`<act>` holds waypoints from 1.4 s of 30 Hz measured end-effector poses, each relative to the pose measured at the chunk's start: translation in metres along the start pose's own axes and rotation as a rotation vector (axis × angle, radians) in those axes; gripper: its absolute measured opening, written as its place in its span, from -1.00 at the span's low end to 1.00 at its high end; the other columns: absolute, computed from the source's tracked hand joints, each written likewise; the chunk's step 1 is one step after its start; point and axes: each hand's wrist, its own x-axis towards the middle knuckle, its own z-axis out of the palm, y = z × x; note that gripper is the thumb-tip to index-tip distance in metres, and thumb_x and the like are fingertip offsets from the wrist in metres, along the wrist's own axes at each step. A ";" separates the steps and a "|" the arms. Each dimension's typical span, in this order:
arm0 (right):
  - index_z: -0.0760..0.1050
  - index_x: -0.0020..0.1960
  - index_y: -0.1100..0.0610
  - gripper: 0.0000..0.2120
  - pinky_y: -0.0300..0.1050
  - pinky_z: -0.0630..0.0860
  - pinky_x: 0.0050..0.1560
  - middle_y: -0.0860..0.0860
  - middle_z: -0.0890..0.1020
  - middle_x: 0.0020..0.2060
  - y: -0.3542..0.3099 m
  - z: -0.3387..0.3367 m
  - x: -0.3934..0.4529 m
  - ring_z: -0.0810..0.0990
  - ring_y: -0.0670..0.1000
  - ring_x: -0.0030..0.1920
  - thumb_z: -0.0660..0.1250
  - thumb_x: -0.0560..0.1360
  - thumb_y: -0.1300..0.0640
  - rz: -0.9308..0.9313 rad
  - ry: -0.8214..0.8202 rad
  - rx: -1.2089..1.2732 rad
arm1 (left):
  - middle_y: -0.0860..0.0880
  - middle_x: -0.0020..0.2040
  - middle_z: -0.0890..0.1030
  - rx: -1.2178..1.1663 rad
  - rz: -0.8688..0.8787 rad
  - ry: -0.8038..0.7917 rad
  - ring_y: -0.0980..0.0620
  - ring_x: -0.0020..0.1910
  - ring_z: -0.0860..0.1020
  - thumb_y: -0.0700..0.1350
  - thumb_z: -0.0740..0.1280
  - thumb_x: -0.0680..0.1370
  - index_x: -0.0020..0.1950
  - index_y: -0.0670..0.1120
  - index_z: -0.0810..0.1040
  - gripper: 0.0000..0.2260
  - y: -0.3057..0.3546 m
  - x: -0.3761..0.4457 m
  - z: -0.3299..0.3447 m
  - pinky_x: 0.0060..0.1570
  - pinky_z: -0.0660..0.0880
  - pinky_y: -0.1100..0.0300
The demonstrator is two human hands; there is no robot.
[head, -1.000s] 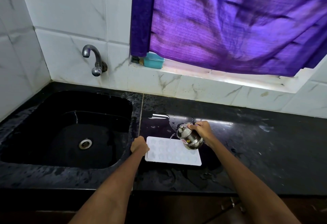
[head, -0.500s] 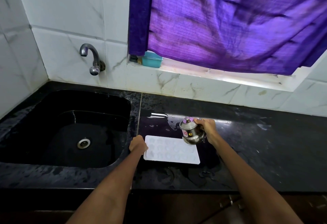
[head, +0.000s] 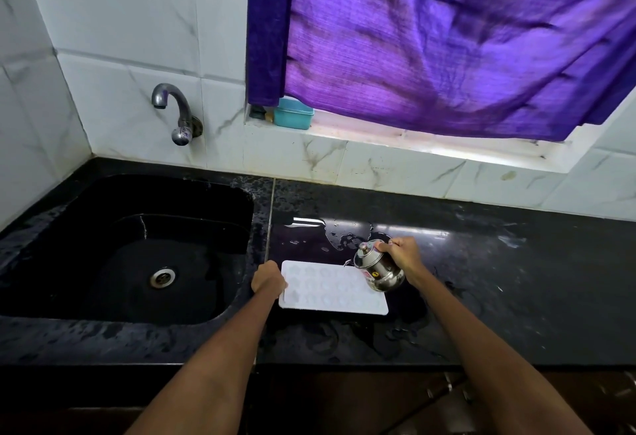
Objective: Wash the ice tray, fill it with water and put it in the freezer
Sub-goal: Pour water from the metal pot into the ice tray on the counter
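We see ice tray [head: 333, 288] flat, long axis left-right between hands. Left hand [head: 268, 279] grips left short edge; right hand [head: 401, 255] holds steel pot [head: 378, 266] tilted, spout over right end.

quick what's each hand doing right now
Left hand: closed on the left edge of the white ice tray, steadying it on the counter.
Right hand: closed around the small steel pot, tilted over the tray.
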 end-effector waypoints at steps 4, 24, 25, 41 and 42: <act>0.23 -0.55 0.09 -0.53 -0.15 0.14 -0.40 0.03 0.31 -0.54 0.003 -0.002 0.001 0.25 -0.03 -0.46 0.43 0.38 0.28 -0.024 -0.019 -0.043 | -0.18 0.33 0.49 -0.004 0.005 0.004 -0.15 0.30 0.50 -0.13 0.41 0.50 0.31 -0.21 0.44 -0.58 0.000 0.000 0.000 0.20 0.48 0.06; 0.29 -0.52 0.10 -0.59 -0.17 0.22 -0.43 0.06 0.41 -0.51 -0.001 -0.004 0.000 0.34 0.00 -0.46 0.43 0.39 0.24 -0.037 0.007 -0.087 | -0.17 0.30 0.51 0.003 0.014 0.002 -0.14 0.28 0.51 -0.15 0.41 0.50 0.29 -0.21 0.46 -0.61 0.001 -0.002 -0.002 0.19 0.50 0.07; 0.30 -0.52 0.11 -0.60 -0.17 0.23 -0.43 0.08 0.43 -0.50 -0.002 -0.005 0.000 0.35 0.01 -0.45 0.43 0.39 0.24 -0.035 0.013 -0.088 | -0.17 0.30 0.51 0.004 0.014 0.000 -0.14 0.28 0.51 -0.15 0.42 0.49 0.29 -0.21 0.47 -0.61 0.001 -0.002 -0.002 0.19 0.50 0.07; 0.47 -0.40 0.16 -0.77 -0.19 0.43 -0.37 0.06 0.56 -0.40 -0.007 -0.010 -0.003 0.50 -0.01 -0.37 0.43 0.38 0.26 0.112 0.101 0.248 | -0.18 0.32 0.51 0.013 -0.009 0.011 -0.14 0.29 0.51 -0.14 0.42 0.49 0.31 -0.21 0.46 -0.58 0.002 0.002 0.001 0.19 0.48 0.07; 0.49 -0.38 0.16 -0.80 -0.22 0.44 -0.41 0.05 0.57 -0.40 -0.010 -0.013 -0.002 0.52 -0.02 -0.38 0.44 0.38 0.26 0.109 0.109 0.275 | -0.18 0.32 0.51 0.014 -0.012 0.009 -0.14 0.30 0.50 -0.14 0.43 0.48 0.31 -0.21 0.46 -0.57 0.002 0.003 0.001 0.19 0.48 0.06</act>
